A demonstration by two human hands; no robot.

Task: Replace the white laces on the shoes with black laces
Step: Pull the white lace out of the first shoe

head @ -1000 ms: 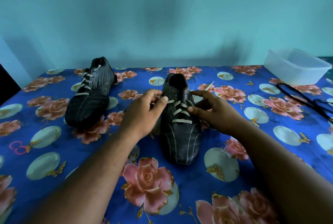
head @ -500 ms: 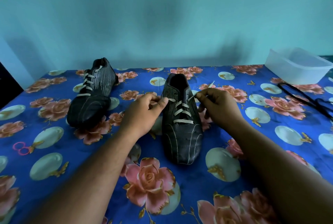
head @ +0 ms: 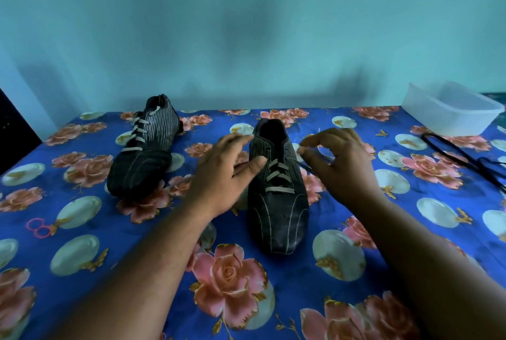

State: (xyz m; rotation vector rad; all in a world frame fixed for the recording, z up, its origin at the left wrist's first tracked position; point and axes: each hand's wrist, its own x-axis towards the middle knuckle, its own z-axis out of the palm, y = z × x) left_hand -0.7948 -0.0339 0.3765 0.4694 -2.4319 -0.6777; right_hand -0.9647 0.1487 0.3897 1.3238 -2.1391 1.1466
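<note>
- The near shoe, a dark striped one, lies flat on the flowered blue tablecloth, toe toward the person and opening away; every other place here is given relative to it.
- Its white lace crosses the front in several rungs; the topmost eyelets near the opening look bare.
- The left hand is at the shoe's left side with fingers spread and straight, gripping nothing; the thumb lies against the left edge of the lacing, and the fingertips reach toward the rim of the opening.
- The right hand is raised just to the right of the shoe, thumb and forefinger curled together into a narrow pinch; a thin strand runs from the upper lacing toward that hand, but whether the pinch actually holds it cannot be told.
- Well to the left and a little nearer than the shoe's toe, a small pink loop-shaped object lies on the cloth.
- Left of it and farther back, the second shoe lies with its own white lace fully threaded.
- Far to the right, the black laces lie loose on the cloth.
- Beyond those, farther right and back, stands a translucent plastic tub.
- Behind the shoe rises a plain teal wall.
</note>
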